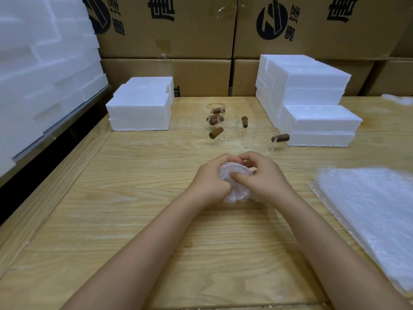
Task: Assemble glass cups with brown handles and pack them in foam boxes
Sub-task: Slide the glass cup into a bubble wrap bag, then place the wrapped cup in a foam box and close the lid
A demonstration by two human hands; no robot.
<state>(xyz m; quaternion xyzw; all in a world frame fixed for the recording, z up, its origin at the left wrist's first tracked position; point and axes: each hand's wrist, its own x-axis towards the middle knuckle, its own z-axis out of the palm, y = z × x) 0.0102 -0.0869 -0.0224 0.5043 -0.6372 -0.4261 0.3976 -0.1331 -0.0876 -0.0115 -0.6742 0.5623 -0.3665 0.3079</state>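
I see foam boxes (139, 108) back left; whether they are filled I cannot tell. Several cups (223, 130) with handles fitted wait mid-table, unpacked. The left hand (210, 184) and right hand (267, 176) both curl around one cup (232, 171) bundled in bubble wrap. I judge wrapping is underway, with boxing to follow. The right boxes (312, 113) are stacked, with wrap sheets (368, 220) nearer. The cartons (178, 34) show a black round logo and cropped Chinese characters I can't read.

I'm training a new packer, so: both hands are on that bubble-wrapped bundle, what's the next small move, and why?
Probably tuck in the loose end: the left hand and right hand both grip the bubble-wrapped bundle, and that end bunches out beneath them, so the wrapping looks unfinished.
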